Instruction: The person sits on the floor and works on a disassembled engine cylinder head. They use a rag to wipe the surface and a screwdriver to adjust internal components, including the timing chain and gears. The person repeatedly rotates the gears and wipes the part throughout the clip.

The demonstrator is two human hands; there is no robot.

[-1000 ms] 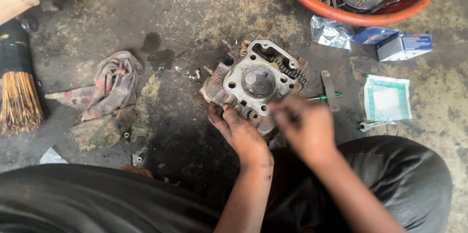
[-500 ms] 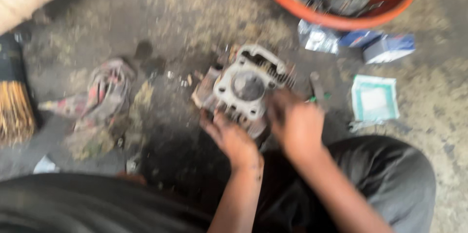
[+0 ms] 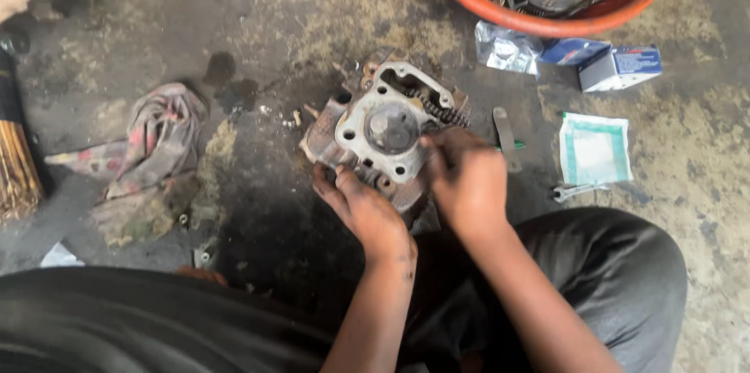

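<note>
A greasy metal engine cylinder head (image 3: 383, 127) sits on the oily concrete floor, its round chamber facing up and a chain (image 3: 440, 111) running along its far right side. My left hand (image 3: 361, 205) grips its near lower edge. My right hand (image 3: 465, 178) rests on its right side, fingertips touching the face near the chamber; whether it holds a small tool I cannot tell.
An orange basin (image 3: 547, 23) of engine parts stands at top right. Small boxes (image 3: 617, 67), a plastic bag (image 3: 506, 51), a packet (image 3: 594, 148), a wrench (image 3: 576, 190) and a flat metal bar (image 3: 505, 137) lie right. A dirty rag (image 3: 152, 142) and a broom (image 3: 16, 162) lie left.
The view swung and blurred half a second ago, then steadied. My hands stay on the cylinder head; the right hand has shifted slightly along its right edge.
</note>
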